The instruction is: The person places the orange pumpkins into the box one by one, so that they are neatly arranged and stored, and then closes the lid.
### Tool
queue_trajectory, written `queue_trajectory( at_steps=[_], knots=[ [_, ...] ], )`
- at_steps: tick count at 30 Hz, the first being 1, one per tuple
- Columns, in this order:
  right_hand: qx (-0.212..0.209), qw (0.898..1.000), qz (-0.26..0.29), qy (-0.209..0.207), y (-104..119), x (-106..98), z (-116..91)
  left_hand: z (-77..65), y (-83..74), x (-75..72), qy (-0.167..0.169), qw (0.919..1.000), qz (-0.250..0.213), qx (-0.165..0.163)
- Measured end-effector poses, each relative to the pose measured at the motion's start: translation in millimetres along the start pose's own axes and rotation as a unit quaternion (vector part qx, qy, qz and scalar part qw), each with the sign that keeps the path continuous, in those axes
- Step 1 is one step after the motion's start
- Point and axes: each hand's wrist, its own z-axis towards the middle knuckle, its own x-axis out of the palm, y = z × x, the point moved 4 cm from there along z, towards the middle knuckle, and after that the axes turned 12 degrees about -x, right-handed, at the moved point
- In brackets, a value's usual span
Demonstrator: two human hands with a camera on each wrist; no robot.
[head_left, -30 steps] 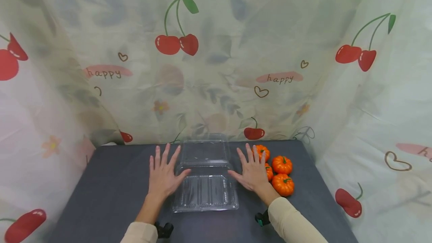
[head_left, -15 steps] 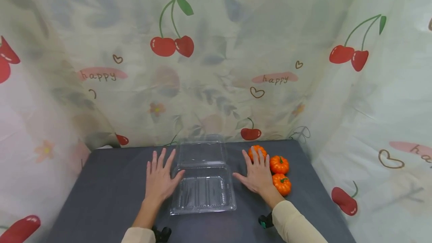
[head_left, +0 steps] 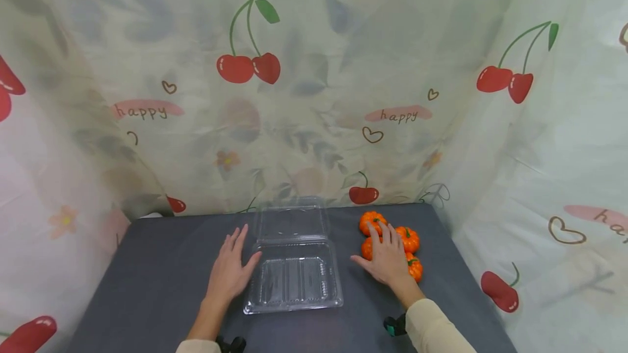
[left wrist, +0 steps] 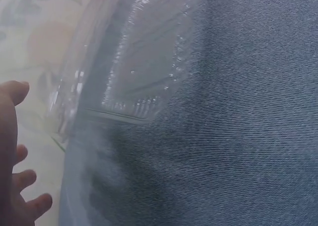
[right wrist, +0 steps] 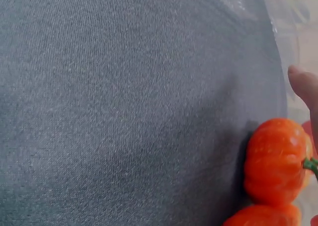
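A clear plastic clamshell box (head_left: 294,305) lies with its lid (head_left: 293,223) laid back toward the curtain. My left hand (head_left: 229,271) is beside the box's left edge, fingers extended and thumb spread toward it. In the left wrist view, the fingers (left wrist: 25,180) show at the left edge with nothing between them; the clear box (left wrist: 149,62) is above. To the right, my right hand (head_left: 388,260) hovers over several small orange pumpkins (head_left: 371,223), partly covering them, fingers slightly bent. In the right wrist view, a pumpkin (right wrist: 273,159) with a green stem sits just below the thumb (right wrist: 304,89).
A dark grey cloth (head_left: 162,277) covers the table. Pale curtains (head_left: 314,97) printed with cherries close in the back and both sides. Black wrist cameras (head_left: 394,326) are strapped under both forearms.
My right hand has shifted right and lower, uncovering a pumpkin on the left of the group. My left hand has moved a little left and toward me, its fingers drawing together. The view has turned slightly.
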Motion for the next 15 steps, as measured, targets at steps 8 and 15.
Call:
queue_trajectory(
  at_steps=[8,15],
  knots=[
    [-0.001,1.0,0.009,-0.028,-13.7,-0.2,-10.5,-8.6,8.8,9.6,0.025,0.9973,-0.068,-0.015],
    [0.013,1.0,0.008,-0.024,-24.1,1.0,-15.3,-13.0,15.9,17.9,0.045,0.9914,-0.114,-0.046]
  ],
)
